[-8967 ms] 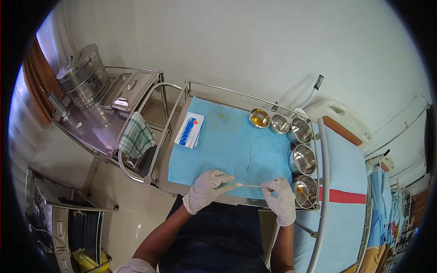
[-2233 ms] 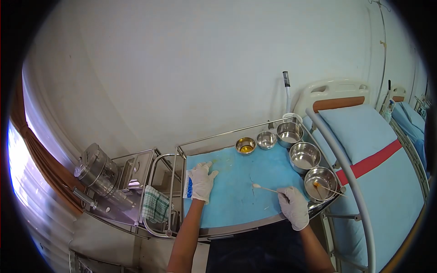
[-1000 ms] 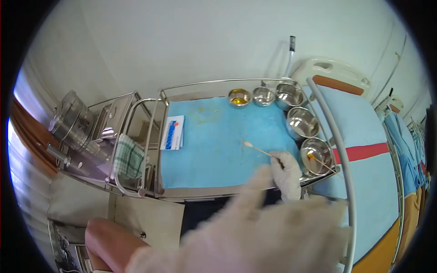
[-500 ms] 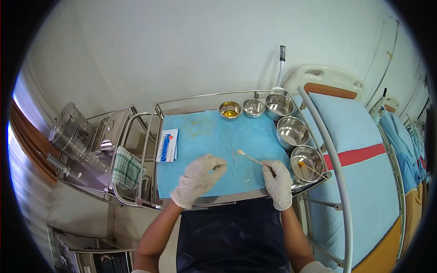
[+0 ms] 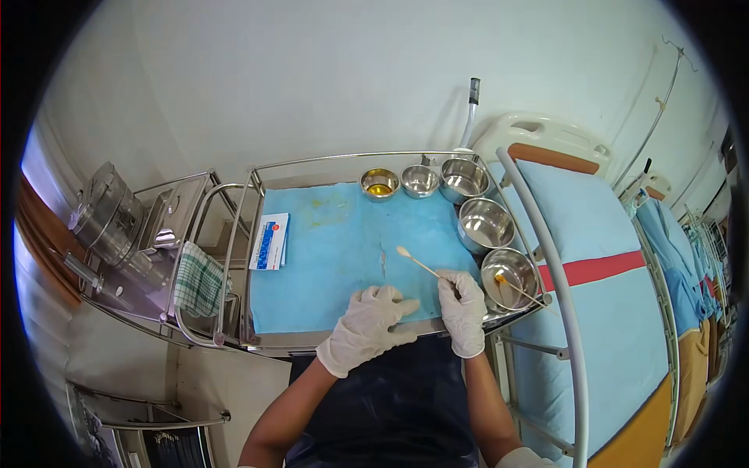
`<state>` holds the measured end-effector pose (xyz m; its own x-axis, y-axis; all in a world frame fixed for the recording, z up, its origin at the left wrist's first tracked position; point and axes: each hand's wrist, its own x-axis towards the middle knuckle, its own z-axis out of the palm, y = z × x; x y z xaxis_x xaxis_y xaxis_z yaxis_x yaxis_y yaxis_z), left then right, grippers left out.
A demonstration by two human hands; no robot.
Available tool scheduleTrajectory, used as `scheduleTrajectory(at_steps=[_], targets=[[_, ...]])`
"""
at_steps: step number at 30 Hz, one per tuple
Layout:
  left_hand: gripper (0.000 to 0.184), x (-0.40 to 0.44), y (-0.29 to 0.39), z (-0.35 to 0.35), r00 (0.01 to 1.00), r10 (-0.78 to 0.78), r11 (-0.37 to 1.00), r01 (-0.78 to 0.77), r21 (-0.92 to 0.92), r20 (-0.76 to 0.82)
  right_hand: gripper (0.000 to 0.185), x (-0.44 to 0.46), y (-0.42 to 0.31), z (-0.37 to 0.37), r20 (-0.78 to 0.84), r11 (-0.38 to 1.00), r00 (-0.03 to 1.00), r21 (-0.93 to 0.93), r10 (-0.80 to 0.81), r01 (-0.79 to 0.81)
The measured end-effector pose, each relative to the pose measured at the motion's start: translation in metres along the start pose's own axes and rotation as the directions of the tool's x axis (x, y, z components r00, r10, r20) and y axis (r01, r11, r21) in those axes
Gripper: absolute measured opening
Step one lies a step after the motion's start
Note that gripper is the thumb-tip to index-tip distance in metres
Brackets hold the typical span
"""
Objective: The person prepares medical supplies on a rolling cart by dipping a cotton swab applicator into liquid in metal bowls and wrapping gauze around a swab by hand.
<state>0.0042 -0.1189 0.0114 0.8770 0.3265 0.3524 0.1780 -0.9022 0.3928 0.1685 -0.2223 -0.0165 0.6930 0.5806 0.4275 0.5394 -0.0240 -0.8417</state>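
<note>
Nearest me is the person's dark apron (image 5: 382, 409), close against the near side of the metal trolley (image 5: 285, 344). The left hand (image 5: 371, 321), white-gloved, is at the trolley's near edge with thumb and fingers spread apart, and I see nothing in its grasp; whether it touches the edge I can't tell. To its right, the gloved right hand (image 5: 460, 300) pinches a cotton swab (image 5: 421, 266) by its stick, fingers drawn close together. The swab slants away to the left, its pale tip in view beyond the fingers and over the blue sheet (image 5: 312, 288) that covers much of the trolley top.

Just right of that hand is the nearest steel bowl (image 5: 516, 262), where a second swab (image 5: 521, 289) with an orange tip leans, its stick jutting past the right rim. A middle bowl (image 5: 487, 221) comes next, farther back, then a third bowl (image 5: 466, 179) near the far right corner. Left of that one sit a small bowl (image 5: 420, 180) and, beside it, an amber-liquid bowl (image 5: 378, 178).

On the sheet's left side lies a blue-and-white packet (image 5: 270, 242); yellowish stains mark the sheet farther back. A checked green cloth (image 5: 199, 278) hangs at the left, near a lidded steel drum (image 5: 109, 214). Beyond the trolley's right end is a bed (image 5: 616, 320) with a red band across it.
</note>
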Motion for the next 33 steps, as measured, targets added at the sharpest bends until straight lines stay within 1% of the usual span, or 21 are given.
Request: scheduleTrajectory(at_steps=[2, 3, 7, 8, 12, 13, 17, 18, 19, 20, 22, 23, 24, 25, 27, 28, 29, 30, 32, 33], targets=[[0.037, -0.002, 0.002, -0.003, 0.998, 0.054, 0.997, -0.055, 0.059, 0.024, 0.015, 0.000, -0.001, 0.000, 0.004, 1.000, 1.000, -0.003, 0.002, -0.002], [0.037, -0.003, 0.004, -0.001, 0.998, 0.055, 0.997, -0.056, 0.057, 0.019, 0.015, 0.000, -0.001, 0.000, 0.005, 1.000, 1.000, -0.006, -0.001, 0.001], [0.032, -0.009, 0.007, 0.010, 0.998, 0.058, 0.985, -0.057, 0.160, -0.001, 0.015, 0.000, -0.001, 0.001, -0.011, 1.000, 1.000, -0.011, -0.023, 0.023], [0.032, -0.011, 0.008, 0.013, 0.998, 0.061, 0.985, -0.059, 0.161, -0.006, 0.015, 0.001, -0.001, 0.000, -0.013, 1.000, 1.000, -0.012, -0.028, 0.028], [0.026, -0.019, 0.014, 0.028, 0.989, 0.072, 0.976, -0.044, 0.211, -0.125, 0.016, 0.001, -0.002, -0.001, 0.025, 0.999, 0.999, -0.028, 0.036, -0.036], [0.026, -0.021, 0.013, 0.032, 0.988, 0.078, 0.976, -0.050, 0.210, -0.130, 0.016, 0.001, -0.001, -0.001, 0.020, 0.999, 0.999, -0.031, 0.032, -0.031], [0.024, -0.025, 0.006, 0.043, 0.975, 0.159, 0.953, -0.110, 0.283, -0.157, 0.017, 0.001, 0.003, 0.001, -0.108, 0.991, 0.986, 0.027, -0.125, 0.129], [0.024, -0.022, 0.004, 0.040, 0.972, 0.168, 0.951, -0.116, 0.288, -0.163, 0.018, 0.005, -0.005, -0.002, -0.168, 0.989, 0.975, -0.005, -0.143, 0.144], [0.023, -0.022, 0.003, 0.037, 0.983, 0.146, 0.952, -0.109, 0.284, -0.111, 0.020, 0.008, -0.018, -0.008, -0.222, 0.987, 0.962, -0.038, -0.158, 0.154], [0.022, -0.023, 0.004, 0.033, 0.991, 0.121, 0.955, -0.101, 0.279, -0.056, 0.020, 0.014, -0.033, -0.019, -0.223, 0.987, 0.962, -0.038, -0.159, 0.154], [0.021, -0.027, 0.006, 0.025, 0.996, 0.071, 0.959, -0.084, 0.271, 0.058, 0.022, 0.035, -0.055, -0.049, -0.157, 0.977, 0.981, -0.197, -0.112, 0.080], [0.021, -0.028, 0.007, 0.021, 0.996, 0.073, 0.958, -0.086, 0.273, 0.055, 0.023, 0.044, -0.050, -0.058, -0.154, 0.950, 0.985, -0.310, -0.083, 0.032], [0.020, -0.028, 0.009, 0.016, 0.994, 0.076, 0.976, -0.059, 0.209, -0.074, 0.023, 0.053, -0.043, -0.066, -0.155, 0.908, 0.986, -0.419, -0.057, -0.014], [0.019, -0.029, 0.011, 0.011, 0.977, 0.069, 0.989, -0.040, 0.141, -0.202, 0.023, 0.060, -0.037, -0.072, -0.156, 0.907, 0.986, -0.421, -0.062, -0.009], [0.018, -0.029, 0.012, 0.005, 0.894, 0.025, 1.000, -0.031, -0.004, -0.447, 0.022, 0.072, -0.025, -0.081, -0.134, 0.778, 0.987, -0.610, 0.088, -0.152], [0.018, -0.030, 0.011, 0.003, 0.891, 0.024, 1.000, -0.030, -0.006, -0.453, 0.022, 0.076, -0.022, -0.086, -0.132, 0.776, 0.988, -0.613, 0.082, -0.147], [0.017, -0.031, 0.009, 0.002, 0.888, -0.109, 0.984, 0.034, -0.173, -0.448, 0.022, 0.079, -0.019, -0.089, -0.096, 0.751, 0.995, -0.656, 0.021, -0.080], [0.016, -0.033, 0.006, 0.000, 0.876, -0.237, 0.938, 0.094, -0.335, -0.419, 0.022, 0.082, -0.017, -0.093, -0.059, 0.719, 0.998, -0.694, -0.037, -0.014], [0.015, -0.036, 0.002, -0.002, 0.833, -0.466, 0.756, 0.202, -0.622, -0.296, 0.023, 0.085, -0.014, -0.100, 0.025, 0.642, 0.989, -0.758, -0.144, 0.113], [0.015, -0.036, 0.001, -0.004, 0.834, -0.465, 0.757, 0.201, -0.621, -0.297, 0.021, 0.083, -0.018, -0.106, 0.007, 0.672, 0.976, -0.724, -0.218, 0.155]])
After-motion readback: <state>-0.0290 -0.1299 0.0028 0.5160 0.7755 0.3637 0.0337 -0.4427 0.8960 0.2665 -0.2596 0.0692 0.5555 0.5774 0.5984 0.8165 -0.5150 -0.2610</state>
